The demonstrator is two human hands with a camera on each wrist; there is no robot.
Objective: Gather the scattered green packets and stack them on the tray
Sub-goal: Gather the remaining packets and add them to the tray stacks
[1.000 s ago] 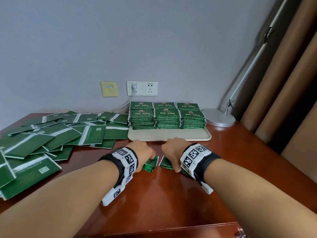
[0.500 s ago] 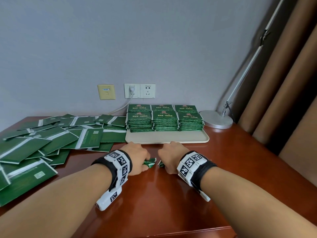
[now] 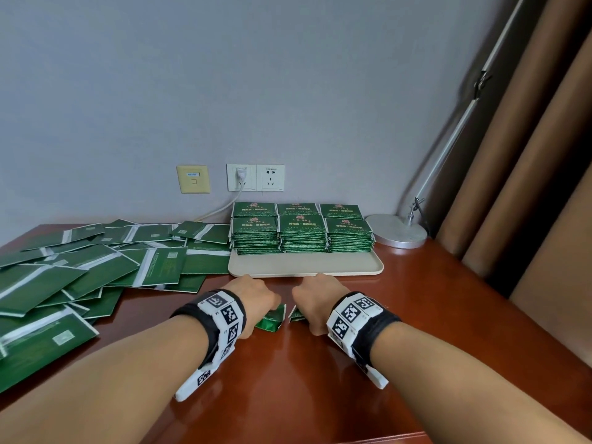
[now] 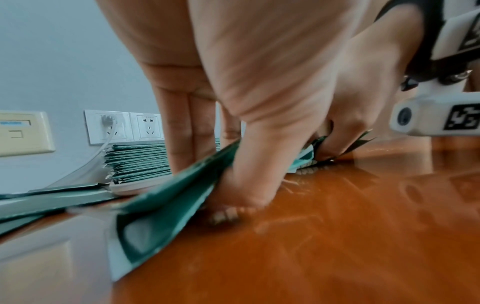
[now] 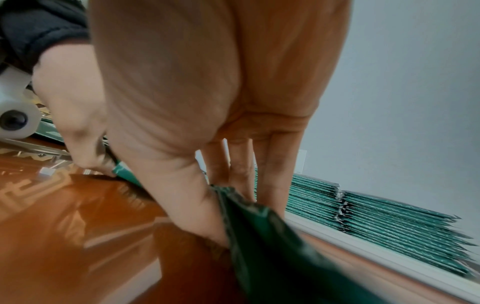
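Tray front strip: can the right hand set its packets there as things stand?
Probably yes. The right hand, gripping packets, sits just short of the tray, whose front strip is bare; the stacks fill only the back.

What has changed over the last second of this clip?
Both hands, left hand and right hand, slid closer together, squaring the green packets they grip. Tray, its stacks and the scattered packets stayed put.

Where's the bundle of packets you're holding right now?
In the head view, the bundle sits on the desk just before the tray, pinched between left hand and right hand.
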